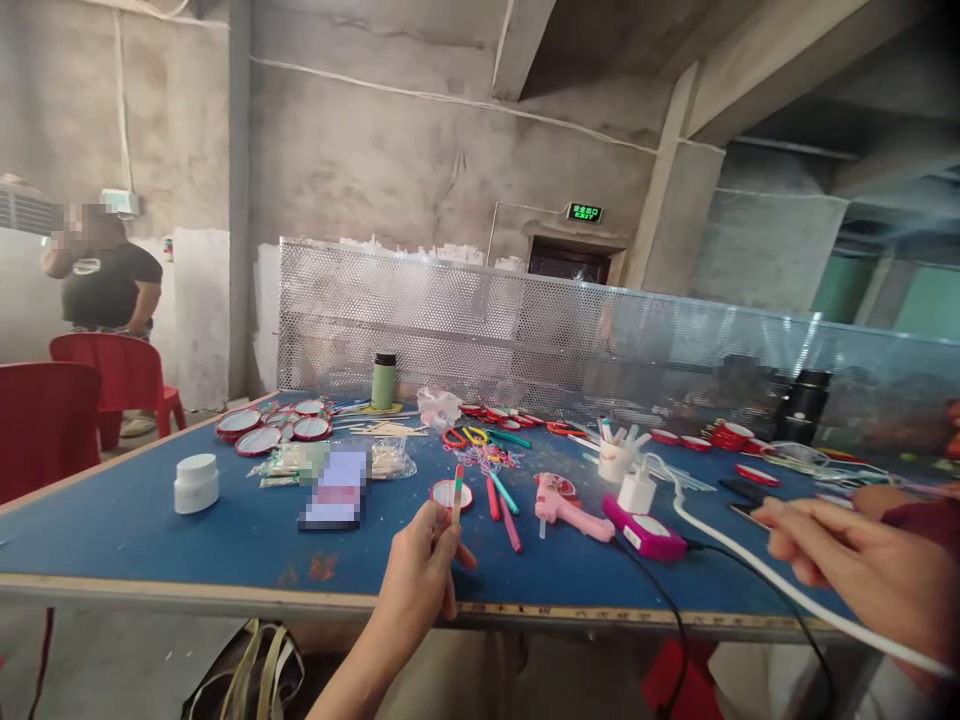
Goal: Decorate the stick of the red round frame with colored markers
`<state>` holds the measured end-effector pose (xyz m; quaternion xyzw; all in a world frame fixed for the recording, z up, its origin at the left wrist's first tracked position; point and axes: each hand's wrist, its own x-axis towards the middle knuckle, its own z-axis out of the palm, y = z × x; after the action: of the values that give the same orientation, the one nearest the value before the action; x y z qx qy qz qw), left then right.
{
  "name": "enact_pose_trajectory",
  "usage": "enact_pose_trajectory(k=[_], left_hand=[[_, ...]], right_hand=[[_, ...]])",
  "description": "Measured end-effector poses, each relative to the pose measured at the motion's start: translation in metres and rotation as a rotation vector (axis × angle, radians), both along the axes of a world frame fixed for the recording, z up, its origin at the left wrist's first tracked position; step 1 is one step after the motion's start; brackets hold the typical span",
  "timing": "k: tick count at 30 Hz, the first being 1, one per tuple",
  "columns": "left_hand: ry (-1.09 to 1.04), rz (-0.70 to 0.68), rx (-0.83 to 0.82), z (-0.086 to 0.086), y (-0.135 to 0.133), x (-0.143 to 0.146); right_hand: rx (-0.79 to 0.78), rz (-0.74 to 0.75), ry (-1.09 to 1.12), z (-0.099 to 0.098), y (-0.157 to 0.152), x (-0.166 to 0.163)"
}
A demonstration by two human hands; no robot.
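Note:
My left hand [427,555] is closed, pinching a flat wooden craft stick [457,492] upright over the table's front edge. Green and red bands mark the stick's upper end. Behind it lies a round white disc with a red rim [439,494]. At the far right my right hand [862,565] is blurred, its fingers curled together; what they hold, if anything, I cannot make out. Just beyond its fingertips is a dark flat object [746,514]. Red and teal pens [504,495] and a pink hot glue gun [574,512] lie between the hands.
On the blue table [247,550] stand a white jar [196,484], a phone [335,490], bagged sticks, red-rimmed discs [259,440], scissors and a green bottle [384,382]. A white cable [739,575] crosses beside a purple power block [645,532]. A maroon sleeve [926,520] is at right; another person stands far left.

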<state>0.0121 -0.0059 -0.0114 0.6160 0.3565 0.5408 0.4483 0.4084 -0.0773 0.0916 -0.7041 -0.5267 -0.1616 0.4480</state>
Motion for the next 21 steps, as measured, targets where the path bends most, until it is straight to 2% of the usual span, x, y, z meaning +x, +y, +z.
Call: enact_pose_trajectory(k=[3, 6, 8, 9, 12, 15, 21], left_hand=[[0.003, 0.030, 0.008, -0.002, 0.001, 0.002], [-0.001, 0.043, 0.018, -0.003, 0.001, 0.004], [0.016, 0.035, 0.030, -0.003, 0.000, 0.004], [0.029, 0.029, 0.035, -0.003, 0.000, 0.004], [0.071, 0.013, 0.030, -0.004, 0.001, 0.002], [0.090, 0.005, 0.010, -0.004, 0.001, 0.000], [0.098, 0.015, -0.001, -0.003, -0.002, 0.001]], right_hand=[[0.096, -0.091, -0.002, 0.036, 0.023, -0.005], [0.047, -0.205, -0.268, 0.067, 0.061, -0.008], [-0.162, -0.198, -0.550, 0.081, 0.091, -0.009], [-0.234, -0.192, -0.600, 0.086, 0.105, -0.010], [-0.395, -0.189, -0.634, 0.093, 0.143, -0.007], [-0.558, -0.187, -0.603, 0.091, 0.168, -0.003], [-0.725, -0.140, -0.539, 0.085, 0.180, -0.006]])
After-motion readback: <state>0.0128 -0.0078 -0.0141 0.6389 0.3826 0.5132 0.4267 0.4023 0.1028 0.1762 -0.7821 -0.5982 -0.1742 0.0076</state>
